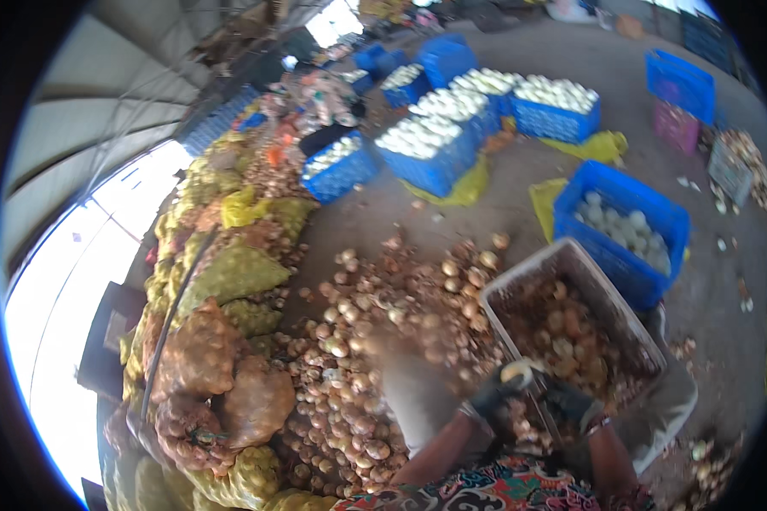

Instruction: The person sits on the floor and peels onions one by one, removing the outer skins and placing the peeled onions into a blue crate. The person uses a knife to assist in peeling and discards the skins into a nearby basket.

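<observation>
My left hand, in a dark glove, holds a pale, partly peeled onion at the near rim of a whitish plastic bin. Close beside it, my right hand is also gloved and bent over the same rim. Its fingers are blurred, so whatever it may hold cannot be made out. Inside the bin lie brown onion skins and onions. Between my forearms, below the rim, are more loose skins.
Unpeeled onions cover the floor to the left. Filled mesh sacks pile up beyond them, with a dark pole leaning there. A blue crate of peeled onions adjoins the bin. Blue crates stand farther off, near a crouching person.
</observation>
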### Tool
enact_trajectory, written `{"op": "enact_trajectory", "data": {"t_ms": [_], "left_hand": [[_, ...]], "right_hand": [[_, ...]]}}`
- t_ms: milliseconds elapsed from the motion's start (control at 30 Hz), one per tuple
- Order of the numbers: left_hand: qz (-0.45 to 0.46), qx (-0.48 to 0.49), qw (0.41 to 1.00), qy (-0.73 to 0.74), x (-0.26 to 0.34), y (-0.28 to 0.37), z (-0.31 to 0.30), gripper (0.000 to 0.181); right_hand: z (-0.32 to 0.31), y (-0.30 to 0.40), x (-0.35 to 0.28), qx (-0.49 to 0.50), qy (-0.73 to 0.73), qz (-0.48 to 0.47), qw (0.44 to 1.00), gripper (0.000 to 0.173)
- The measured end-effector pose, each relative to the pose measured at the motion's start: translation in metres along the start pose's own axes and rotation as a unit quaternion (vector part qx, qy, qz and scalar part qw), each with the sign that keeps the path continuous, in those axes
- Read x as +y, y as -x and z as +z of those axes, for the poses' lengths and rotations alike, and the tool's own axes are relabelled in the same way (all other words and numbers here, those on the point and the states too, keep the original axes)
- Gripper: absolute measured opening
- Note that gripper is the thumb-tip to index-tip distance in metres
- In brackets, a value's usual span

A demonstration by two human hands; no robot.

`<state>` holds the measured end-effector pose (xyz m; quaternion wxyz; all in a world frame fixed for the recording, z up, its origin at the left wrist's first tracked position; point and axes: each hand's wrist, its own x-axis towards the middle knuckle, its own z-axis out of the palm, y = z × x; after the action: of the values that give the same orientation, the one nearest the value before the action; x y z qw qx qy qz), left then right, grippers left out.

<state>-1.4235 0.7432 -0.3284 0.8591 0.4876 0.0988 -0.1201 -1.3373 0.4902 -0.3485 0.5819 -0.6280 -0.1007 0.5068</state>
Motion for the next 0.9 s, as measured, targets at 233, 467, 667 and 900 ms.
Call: {"op": "enact_trajectory", "data": {"t_ms": [233,467,667,900], "left_hand": [[0.063,-0.105,0.988,0.095,-0.005,0.014,0.033,0.092],[0.034,-0.076,0.989,0.124,-0.016,0.007,0.049,0.094],[0.014,-0.08,0.997,-0.017,0.015,-0.004,0.107,0.096],[-0.041,0.056,0.993,-0.095,0.01,-0.014,0.126,0.073]], "right_hand": [[-0.007,0.053,-0.007,-0.035,-0.206,0.004,0.978,0.027],[0.006,0.101,-0.023,0.081,-0.248,-0.035,0.965,0.034],[0.028,0.095,-0.033,0.16,-0.348,-0.184,0.905,0.045],[0.023,0.076,-0.03,0.265,-0.128,-0.263,0.919,0.03]]}}
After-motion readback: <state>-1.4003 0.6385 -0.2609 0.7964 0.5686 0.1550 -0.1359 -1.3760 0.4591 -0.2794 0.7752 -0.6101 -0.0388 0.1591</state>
